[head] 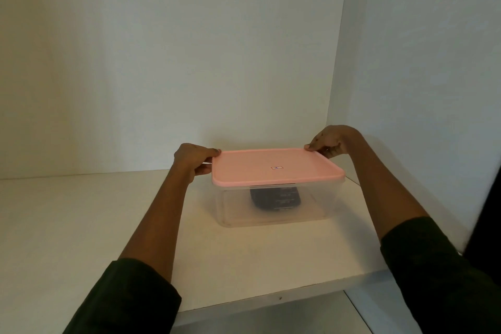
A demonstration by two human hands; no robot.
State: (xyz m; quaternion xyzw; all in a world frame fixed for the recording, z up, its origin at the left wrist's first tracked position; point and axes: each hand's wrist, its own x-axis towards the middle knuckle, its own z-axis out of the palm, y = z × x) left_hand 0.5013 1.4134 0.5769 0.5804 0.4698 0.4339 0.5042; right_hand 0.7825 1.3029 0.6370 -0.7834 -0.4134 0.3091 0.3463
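A clear plastic container (273, 209) with a pink lid (273, 167) stands on a white shelf (81, 219), toward its back right corner. A dark object (275, 196) shows through the container's front wall. My left hand (193, 160) grips the container's left end at the lid's far left corner, thumb on the lid edge. At the far right corner my right hand (329, 144) holds the lid, fingertips on its edge. Both forearms reach in from below in dark sleeves.
The shelf sits in a white cabinet, with a back wall (189, 62) close behind the container and a side wall (420, 62) on the right. The shelf's front edge (271, 304) runs across the bottom. A dark vertical edge (485, 211) stands at the far right.
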